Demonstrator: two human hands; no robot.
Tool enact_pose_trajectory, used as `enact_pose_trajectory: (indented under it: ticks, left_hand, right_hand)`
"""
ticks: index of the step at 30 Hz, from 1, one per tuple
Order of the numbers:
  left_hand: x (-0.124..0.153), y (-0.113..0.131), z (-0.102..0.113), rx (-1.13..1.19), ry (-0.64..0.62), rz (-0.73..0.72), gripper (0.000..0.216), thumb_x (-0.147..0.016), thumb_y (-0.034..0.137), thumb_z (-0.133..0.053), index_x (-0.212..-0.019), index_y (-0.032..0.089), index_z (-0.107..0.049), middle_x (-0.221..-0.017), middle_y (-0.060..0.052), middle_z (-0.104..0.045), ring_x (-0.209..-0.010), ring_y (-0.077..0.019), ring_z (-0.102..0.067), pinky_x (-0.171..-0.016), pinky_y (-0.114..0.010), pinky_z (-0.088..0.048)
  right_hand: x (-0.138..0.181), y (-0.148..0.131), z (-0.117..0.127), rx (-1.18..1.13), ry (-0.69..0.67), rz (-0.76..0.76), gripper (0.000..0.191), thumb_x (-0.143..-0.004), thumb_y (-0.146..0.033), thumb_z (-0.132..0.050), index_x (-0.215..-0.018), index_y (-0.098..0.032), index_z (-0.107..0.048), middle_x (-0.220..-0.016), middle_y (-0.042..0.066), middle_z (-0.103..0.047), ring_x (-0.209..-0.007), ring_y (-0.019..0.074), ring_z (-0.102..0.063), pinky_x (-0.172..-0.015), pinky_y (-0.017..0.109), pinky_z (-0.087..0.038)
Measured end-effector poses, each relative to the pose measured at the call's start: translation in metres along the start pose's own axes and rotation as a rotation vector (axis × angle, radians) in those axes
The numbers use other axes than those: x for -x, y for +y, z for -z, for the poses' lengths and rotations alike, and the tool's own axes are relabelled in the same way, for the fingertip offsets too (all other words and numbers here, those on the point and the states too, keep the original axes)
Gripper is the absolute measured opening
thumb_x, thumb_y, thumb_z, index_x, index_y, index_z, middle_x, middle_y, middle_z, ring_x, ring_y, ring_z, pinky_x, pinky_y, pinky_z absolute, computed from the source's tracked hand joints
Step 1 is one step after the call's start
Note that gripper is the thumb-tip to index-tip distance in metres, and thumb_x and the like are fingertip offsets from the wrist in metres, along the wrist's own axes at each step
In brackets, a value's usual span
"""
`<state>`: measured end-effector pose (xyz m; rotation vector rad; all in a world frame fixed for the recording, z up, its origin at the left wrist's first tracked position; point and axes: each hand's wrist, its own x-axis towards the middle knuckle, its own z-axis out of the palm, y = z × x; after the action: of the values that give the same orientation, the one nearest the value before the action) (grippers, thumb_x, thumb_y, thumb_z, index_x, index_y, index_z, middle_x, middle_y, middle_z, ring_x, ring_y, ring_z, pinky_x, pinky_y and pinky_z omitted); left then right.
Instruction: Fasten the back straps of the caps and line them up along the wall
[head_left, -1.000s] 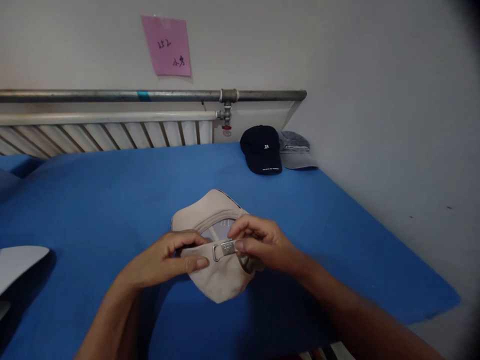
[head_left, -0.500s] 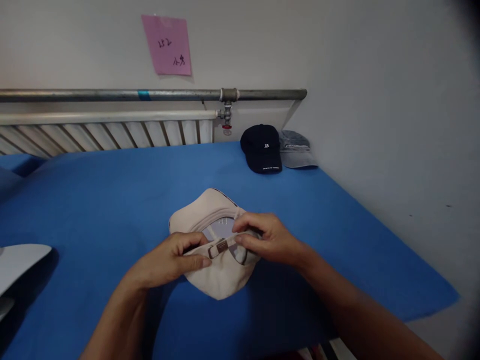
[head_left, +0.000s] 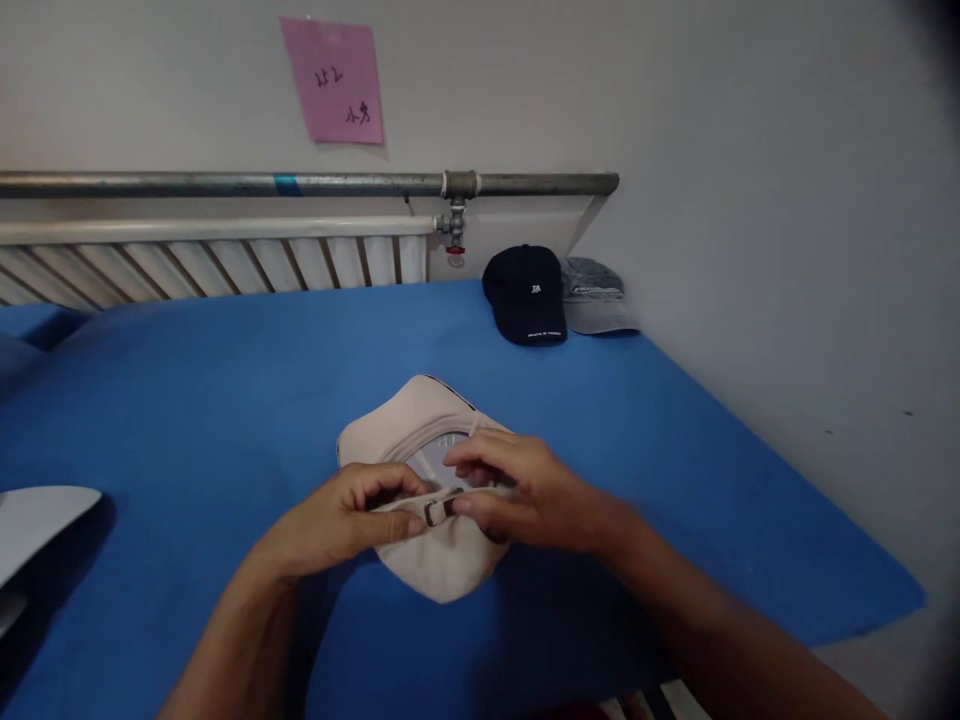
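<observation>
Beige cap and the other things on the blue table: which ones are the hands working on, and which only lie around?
In hand:
beige cap
its strap buckle
left hand
right hand

Lying about:
navy cap
grey cap
pink note

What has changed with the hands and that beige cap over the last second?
The right hand has slid left along the strap, so the metal buckle shows less and sits nearer the left hand. Both hands still pinch the strap at the back of the beige cap, which lies in the same spot on the blue table. The navy cap and grey cap by the wall have not moved.
</observation>
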<state>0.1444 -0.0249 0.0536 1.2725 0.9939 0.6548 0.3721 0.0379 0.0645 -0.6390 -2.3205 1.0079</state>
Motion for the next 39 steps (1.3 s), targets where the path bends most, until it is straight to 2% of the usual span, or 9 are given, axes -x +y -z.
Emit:
enact_pose_trajectory:
  ticks: [5,9,12,16,22,27,31,37,39]
  left_hand:
    - [0.001,0.0,-0.002,0.017,-0.033,0.006,0.016,-0.08,0.026,-0.069,-0.094,0.018,-0.065,-0.083,0.001,-0.059,-0.075,-0.0108,-0.05,-0.066,-0.023,-0.039]
    - [0.001,-0.002,-0.001,0.199,-0.005,-0.062,0.021,-0.075,0.018,-0.073,-0.094,0.019,-0.064,-0.088,0.0,-0.062,-0.078,-0.0104,-0.053,-0.068,-0.021,-0.041]
    - [0.001,-0.004,-0.001,0.293,-0.042,-0.061,0.027,-0.073,0.013,-0.074,-0.096,0.02,-0.063,-0.089,0.001,-0.063,-0.079,-0.0094,-0.054,-0.069,-0.02,-0.041]
    - [0.001,-0.007,0.0,0.318,-0.088,-0.001,0.031,-0.072,0.012,-0.075,-0.1,0.02,-0.063,-0.09,0.0,-0.062,-0.08,-0.0091,-0.054,-0.069,-0.02,-0.042]
    - [0.0,-0.01,0.002,0.318,-0.13,0.011,0.031,-0.071,0.013,-0.074,-0.099,0.018,-0.061,-0.079,0.002,-0.058,-0.07,-0.0075,-0.049,-0.061,-0.019,-0.038]
    - [0.0,-0.002,-0.002,0.223,-0.064,0.039,0.028,-0.071,0.014,-0.072,-0.094,0.016,-0.057,-0.075,0.003,-0.054,-0.065,-0.0074,-0.045,-0.057,-0.02,-0.035]
    - [-0.001,0.003,-0.008,0.074,0.022,0.019,0.024,-0.073,0.022,-0.073,-0.088,0.017,-0.055,-0.072,0.004,-0.051,-0.063,-0.008,-0.044,-0.056,-0.021,-0.036]
    - [0.0,0.01,-0.012,-0.307,0.171,-0.203,0.01,-0.082,0.026,-0.067,-0.082,0.017,-0.063,-0.092,-0.002,-0.062,-0.083,-0.0136,-0.056,-0.074,-0.026,-0.043]
    - [0.002,0.011,-0.011,-0.372,0.189,-0.216,0.012,-0.085,0.028,-0.064,-0.08,0.017,-0.065,-0.085,-0.001,-0.061,-0.078,-0.0124,-0.055,-0.069,-0.024,-0.043]
  right_hand:
    - [0.0,-0.002,-0.005,0.049,-0.154,0.144,0.008,-0.083,-0.014,-0.062,-0.09,-0.016,-0.064,-0.075,-0.002,-0.063,-0.07,0.0103,-0.056,-0.069,0.023,-0.043]
    - [0.001,0.003,-0.009,0.049,-0.13,0.15,0.013,-0.083,-0.015,-0.063,-0.096,-0.016,-0.063,-0.079,-0.001,-0.064,-0.074,0.0111,-0.058,-0.071,0.023,-0.043]
    - [0.001,0.003,-0.009,0.025,-0.113,0.164,0.013,-0.082,-0.015,-0.064,-0.096,-0.016,-0.063,-0.08,0.0,-0.065,-0.075,0.0114,-0.059,-0.071,0.023,-0.044]
    - [0.001,0.001,-0.009,0.041,-0.108,0.153,0.008,-0.084,-0.017,-0.061,-0.092,-0.016,-0.063,-0.078,0.0,-0.065,-0.072,0.0113,-0.058,-0.069,0.023,-0.043]
    - [0.002,0.001,-0.01,0.059,-0.105,0.161,0.007,-0.083,-0.017,-0.06,-0.09,-0.017,-0.063,-0.076,-0.001,-0.064,-0.071,0.0114,-0.058,-0.067,0.023,-0.043]
    - [0.002,0.003,-0.013,0.097,-0.032,0.19,0.009,-0.082,-0.016,-0.06,-0.091,-0.017,-0.062,-0.077,0.0,-0.065,-0.072,0.0122,-0.059,-0.067,0.024,-0.044]
    - [0.003,0.006,-0.015,0.168,0.07,0.221,0.008,-0.081,-0.016,-0.059,-0.088,-0.019,-0.061,-0.076,0.0,-0.065,-0.069,0.0125,-0.058,-0.066,0.025,-0.044]
    - [0.004,0.005,-0.015,0.212,0.165,0.264,0.004,-0.08,-0.016,-0.058,-0.084,-0.019,-0.059,-0.068,-0.001,-0.062,-0.063,0.0122,-0.055,-0.063,0.026,-0.043]
    - [0.004,0.003,-0.013,0.207,0.18,0.265,0.004,-0.081,-0.017,-0.058,-0.084,-0.019,-0.06,-0.068,-0.001,-0.062,-0.063,0.0124,-0.055,-0.063,0.026,-0.044]
